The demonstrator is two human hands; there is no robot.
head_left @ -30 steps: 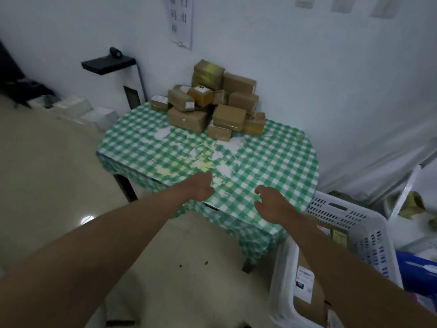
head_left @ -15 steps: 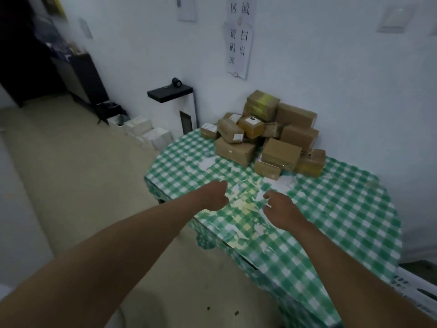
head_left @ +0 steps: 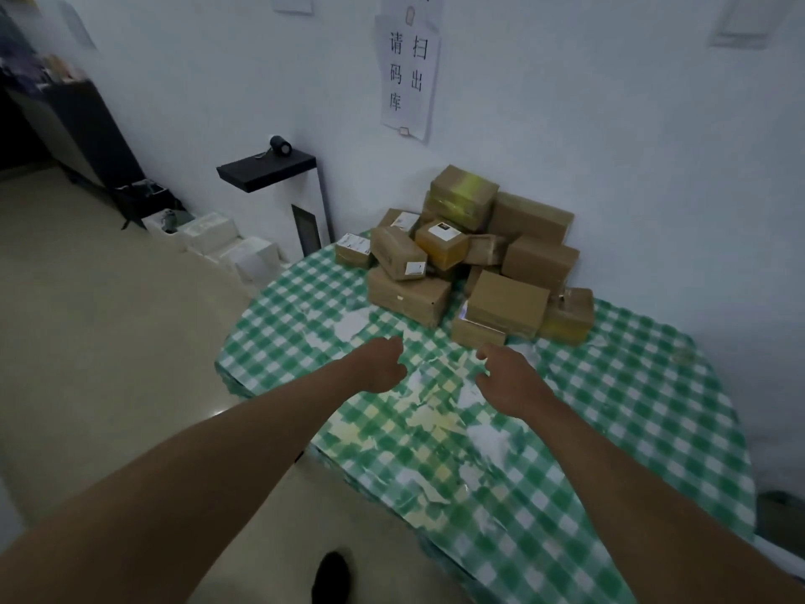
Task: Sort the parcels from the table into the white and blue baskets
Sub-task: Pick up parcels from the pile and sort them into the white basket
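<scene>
Parcels [head_left: 470, 259] stacked at twelve o'clock on desk [head_left: 631, 385], unsorted.
My left hand [head_left: 380, 364] and right hand [head_left: 507, 379], loosely curled, hold nothing; reach step, next move needs one box gripped.

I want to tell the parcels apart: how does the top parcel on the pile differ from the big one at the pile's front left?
The top parcel sits highest, against the wall, with yellowish tape across it. The front-left parcel lies on the checked tablecloth, plain brown, with another parcel leaning on it. Both are brown cardboard boxes.
</scene>
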